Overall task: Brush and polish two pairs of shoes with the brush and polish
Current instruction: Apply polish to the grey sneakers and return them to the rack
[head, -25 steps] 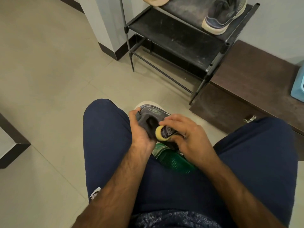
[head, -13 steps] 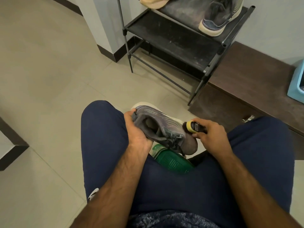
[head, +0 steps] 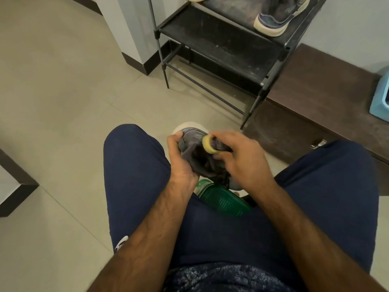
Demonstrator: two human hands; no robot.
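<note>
Left hand (head: pixel 182 163): your fingers curl round the heel of the grey shoe (head: pixel 192 134), bracing it above your lap at centre frame, likely so it won't twist under rubbing.
Polish (head: pixel 208 145): its yellow end sits against the shoe's upper, near the collar.
Right hand (head: pixel 244 163): fingers clamped on the polish; this hand hides the shoe's front.
Green object (head: pixel 223 200): between your thighs, just under the shoe; I can't tell what it is.
Upper right: the rack (head: pixel 221 45) carries another shoe (head: pixel 280 15), well apart from your hands.
</note>
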